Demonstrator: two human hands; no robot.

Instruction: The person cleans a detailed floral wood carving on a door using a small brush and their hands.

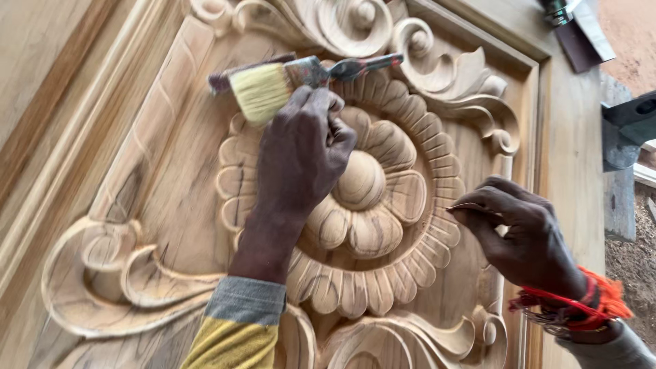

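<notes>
A carved wooden panel (171,171) with a large flower relief (362,184) and scrolls fills the view. My left hand (304,154) grips a paintbrush (263,89) with pale bristles and a worn metal ferrule; the bristles rest on the carving's upper left petals. My right hand (523,232), with red threads on the wrist, pinches a small folded piece of sandpaper (463,207) against the outer ring of petals on the flower's right side.
The panel's raised frame (560,157) runs along the right edge. A dark metal tool (625,130) sits beyond it at the right, and another tool (574,27) lies at the top right. Sawdust-covered ground (632,253) shows at far right.
</notes>
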